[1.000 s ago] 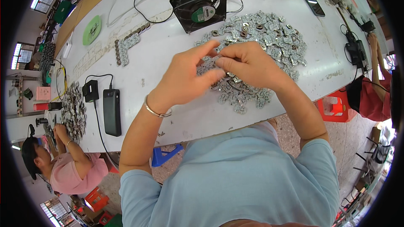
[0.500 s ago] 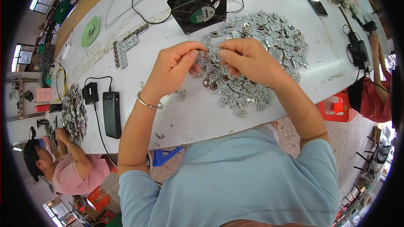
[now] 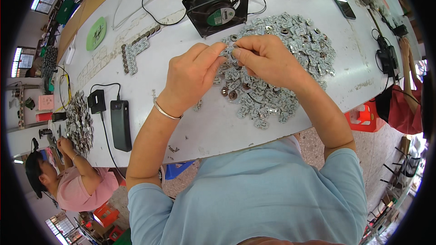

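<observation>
So the small metal piece (image 3: pixel 232 50) is sitting right at the fingertips, over the far left edge of the big pile (image 3: pixel 304 47); it's mostly covered, so I can't make out its full shape. The right hand (image 3: pixel 269 61) is pinching it between thumb and forefinger, grip pretty narrow. The left hand (image 3: pixel 193 73) is coming in from the other side with its fingers bent and bunched close, but I can't tell whether it's gripping anything. A smooth, shiny metal bangle (image 3: pixel 164 110) is circling that wrist.

The pile is spreading out below and beyond the right hand: flat, dull silver-grey bits with a rough, knobbly look, plus a few round brown pieces (image 3: pixel 233 95) showing near its left edge. One little loose clump (image 3: pixel 197 105) is lying just beside the left wrist.

Everything's resting on a smooth white table (image 3: pixel 211 136) with scuffed, peeling patches. On the far side a square black fan (image 3: pixel 217 11) is leaning back, wires trailing. Farther left, similar bits are forming a tidy angled block (image 3: pixel 135 54), with a shallow green dish (image 3: pixel 96 34) lying beyond it. A slab-shaped black device (image 3: pixel 120 124) is lying on the near left, and a glossy dark phone (image 3: pixel 339 1) is lying at the far right.
</observation>
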Demonstrator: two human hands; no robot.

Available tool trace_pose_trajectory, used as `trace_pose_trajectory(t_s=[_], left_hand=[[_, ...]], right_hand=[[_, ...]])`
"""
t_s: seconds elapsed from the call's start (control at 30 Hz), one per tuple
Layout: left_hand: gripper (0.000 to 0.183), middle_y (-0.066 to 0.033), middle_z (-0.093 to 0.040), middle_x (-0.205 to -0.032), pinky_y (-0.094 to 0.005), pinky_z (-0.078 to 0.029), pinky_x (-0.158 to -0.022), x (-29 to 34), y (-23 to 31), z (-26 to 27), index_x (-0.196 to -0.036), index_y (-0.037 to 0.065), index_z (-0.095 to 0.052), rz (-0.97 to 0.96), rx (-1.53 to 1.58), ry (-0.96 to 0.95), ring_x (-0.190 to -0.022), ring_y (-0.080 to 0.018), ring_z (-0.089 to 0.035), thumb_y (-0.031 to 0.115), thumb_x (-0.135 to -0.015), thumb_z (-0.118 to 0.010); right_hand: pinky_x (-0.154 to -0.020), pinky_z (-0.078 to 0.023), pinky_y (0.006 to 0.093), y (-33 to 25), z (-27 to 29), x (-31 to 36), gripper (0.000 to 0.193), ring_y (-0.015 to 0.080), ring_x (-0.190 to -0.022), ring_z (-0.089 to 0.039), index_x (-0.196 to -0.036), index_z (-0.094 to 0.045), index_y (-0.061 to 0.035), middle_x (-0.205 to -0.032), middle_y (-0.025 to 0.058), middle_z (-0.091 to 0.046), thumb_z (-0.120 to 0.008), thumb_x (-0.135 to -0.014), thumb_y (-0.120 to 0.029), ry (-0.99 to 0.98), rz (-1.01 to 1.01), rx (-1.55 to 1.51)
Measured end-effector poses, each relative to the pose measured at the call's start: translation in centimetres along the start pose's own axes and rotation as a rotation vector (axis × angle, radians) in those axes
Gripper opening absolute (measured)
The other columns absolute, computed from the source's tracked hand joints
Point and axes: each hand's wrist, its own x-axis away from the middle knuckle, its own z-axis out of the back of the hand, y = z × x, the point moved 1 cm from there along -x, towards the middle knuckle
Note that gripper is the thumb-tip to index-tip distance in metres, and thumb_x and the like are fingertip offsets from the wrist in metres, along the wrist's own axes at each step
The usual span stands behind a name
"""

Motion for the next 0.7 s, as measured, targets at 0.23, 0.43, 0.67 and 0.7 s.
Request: trace_pose_trajectory(t_s=[0.23, 0.43, 0.67, 0.7], left_hand=[[0.027, -0.0055, -0.059, -0.075, -0.0310, -0.046, -0.046, 0.1, -1.1, -0.5, -0.101, 0.006, -0.063, -0.097, -0.142, 0.050, -0.055, -0.0206, -0.057, 0.002, -0.076, -0.070], [0.020, -0.0059, -0.058, -0.071, -0.0305, -0.045, -0.047, -0.3, -1.6, -0.7, -0.098, 0.005, -0.064, 0.053, -0.074, 0.191, -0.054, -0.0210, -0.056, 0.003, -0.078, -0.070], [0.019, -0.0066, -0.058, -0.070, -0.0311, -0.045, -0.048, -0.3, -0.5, -0.6, -0.095, 0.005, -0.064, 0.067, -0.089, 0.179, -0.055, -0.0217, -0.056, 0.007, -0.078, -0.072], [0.018, -0.0065, -0.058, -0.070, -0.0312, -0.045, -0.048, -0.3, -0.4, -0.6, -0.095, 0.005, -0.064, 0.070, -0.087, 0.191, -0.055, -0.0217, -0.056, 0.007, -0.078, -0.072]], right_hand=[[-0.052, -0.043, 0.0313, -0.2, -0.5, -0.6, 0.026, 0.0125, -0.053, -0.052, -0.072, -0.058, 0.0037, -0.056, 0.0078, -0.052, -0.057, -0.088, -0.018, 0.057, 0.021, 0.023], [-0.054, -0.044, 0.0305, -0.4, -0.5, -2.0, 0.025, 0.0128, -0.054, -0.053, -0.081, -0.065, 0.0036, -0.058, 0.0077, -0.056, -0.058, -0.087, -0.020, 0.174, 0.120, 0.100], [-0.049, -0.044, 0.0271, -0.7, -0.4, -2.3, 0.027, 0.0108, -0.051, -0.052, -0.077, -0.066, 0.0033, -0.059, 0.0047, -0.058, -0.061, -0.085, -0.022, 0.141, -0.018, -0.108], [-0.049, -0.044, 0.0271, -0.9, -0.6, -2.2, 0.027, 0.0108, -0.051, -0.052, -0.077, -0.066, 0.0033, -0.059, 0.0047, -0.058, -0.061, -0.085, -0.022, 0.142, -0.017, -0.107]])
